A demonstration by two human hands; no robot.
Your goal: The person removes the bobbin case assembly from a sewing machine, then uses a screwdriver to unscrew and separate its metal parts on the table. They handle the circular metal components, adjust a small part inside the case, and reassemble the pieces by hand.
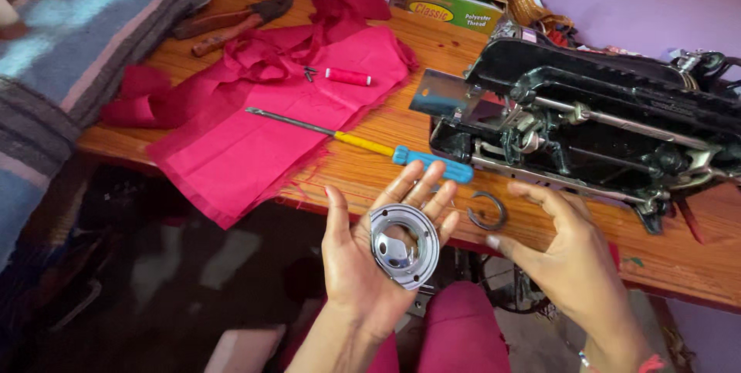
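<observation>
Two hands up: left hand flat open, round metal housing resting face-up on palm. Right hand loosely open, empty, just right of housing, nearest the C-shaped ring on wooden table.

1 screwdriver, 1 thread spool, 2 hands

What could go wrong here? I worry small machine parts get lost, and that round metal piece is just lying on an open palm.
1. The round metal part lies loose on the open left hand, out past the table edge; a tilt could drop it to the floor.
2. The small metal ring sits close to that edge beside the right hand; a nudge might knock it off.
</observation>
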